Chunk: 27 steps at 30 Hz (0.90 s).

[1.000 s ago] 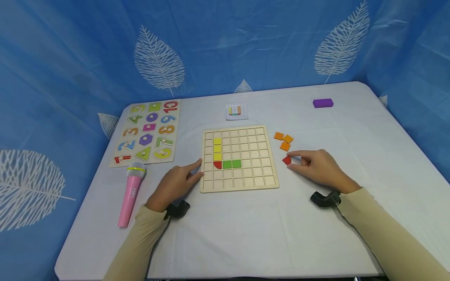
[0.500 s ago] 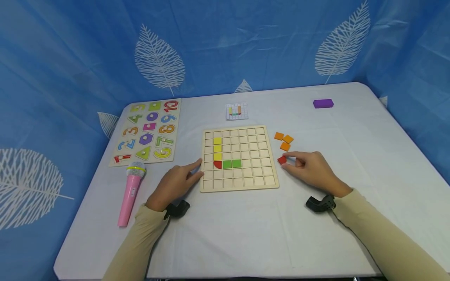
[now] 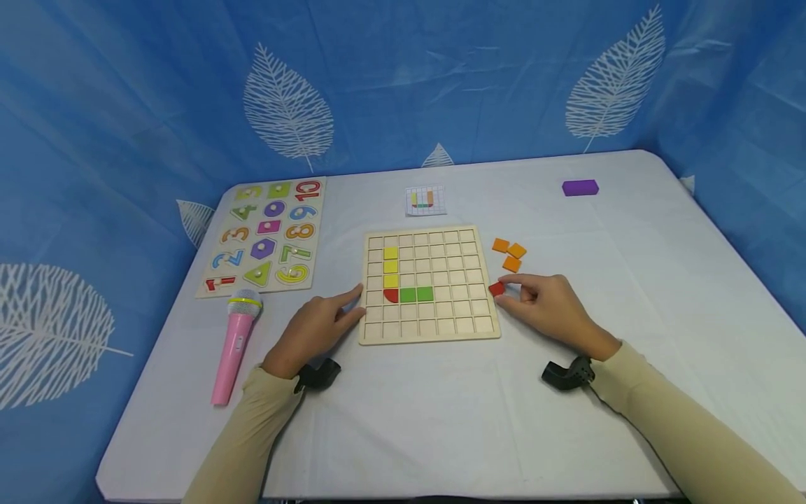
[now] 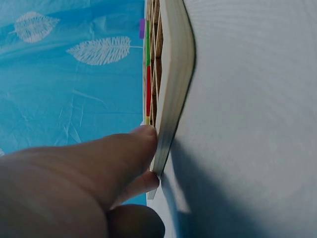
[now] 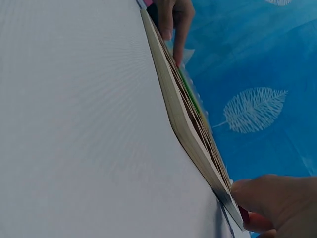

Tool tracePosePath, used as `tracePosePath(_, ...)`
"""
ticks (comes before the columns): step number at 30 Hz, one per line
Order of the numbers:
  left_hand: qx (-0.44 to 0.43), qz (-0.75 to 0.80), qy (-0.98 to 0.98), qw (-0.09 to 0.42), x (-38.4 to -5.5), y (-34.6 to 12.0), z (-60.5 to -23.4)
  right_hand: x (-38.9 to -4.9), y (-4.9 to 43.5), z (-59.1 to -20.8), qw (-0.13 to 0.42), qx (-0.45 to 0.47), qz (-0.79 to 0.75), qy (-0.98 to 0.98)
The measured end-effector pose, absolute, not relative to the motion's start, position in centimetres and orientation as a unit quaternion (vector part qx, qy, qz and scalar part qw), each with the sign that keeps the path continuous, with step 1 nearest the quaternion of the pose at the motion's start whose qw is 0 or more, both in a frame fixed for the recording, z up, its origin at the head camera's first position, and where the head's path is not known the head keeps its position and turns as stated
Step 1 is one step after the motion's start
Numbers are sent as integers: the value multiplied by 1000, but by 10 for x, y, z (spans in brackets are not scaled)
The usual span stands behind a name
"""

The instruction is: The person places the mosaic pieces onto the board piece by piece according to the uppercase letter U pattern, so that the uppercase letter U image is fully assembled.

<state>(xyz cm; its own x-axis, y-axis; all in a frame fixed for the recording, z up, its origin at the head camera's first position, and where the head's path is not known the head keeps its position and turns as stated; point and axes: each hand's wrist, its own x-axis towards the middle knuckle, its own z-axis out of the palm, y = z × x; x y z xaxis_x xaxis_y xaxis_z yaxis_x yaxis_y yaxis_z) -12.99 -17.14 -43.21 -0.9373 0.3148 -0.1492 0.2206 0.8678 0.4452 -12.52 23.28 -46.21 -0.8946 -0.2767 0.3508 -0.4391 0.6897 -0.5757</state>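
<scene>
At the right edge of the wooden grid board, I see the right hand pinching a red piece between thumb and finger; whether this piece touches the board, I cannot tell. The left hand is at the opposite edge, thumb and forefinger extended and touching the board's side. In the cells I count three yellow square tiles in a column, below them a red quarter-circle tile, and to its right two green square tiles. Three orange square tiles lie beyond the right hand. Behind the board I find a small pattern card.
</scene>
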Motion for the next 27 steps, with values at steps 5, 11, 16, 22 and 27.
tracePosePath(5,144,218,959,108,-130,-170,-430,-128,225,-463,122,199,343,-910)
tracePosePath(11,148,220,958,104,-128,-171,-430,-130,212,-462,116,208,340,-910)
tracePosePath(16,144,222,959,105,-127,-171,-432,-132,201,-462,117,219,341,-907)
tracePosePath(22,144,221,959,104,-127,-171,-432,-135,185,-461,140,236,341,-899)
tracePosePath(27,145,219,960,99,-127,-170,-431,-136,172,-459,136,241,334,-901)
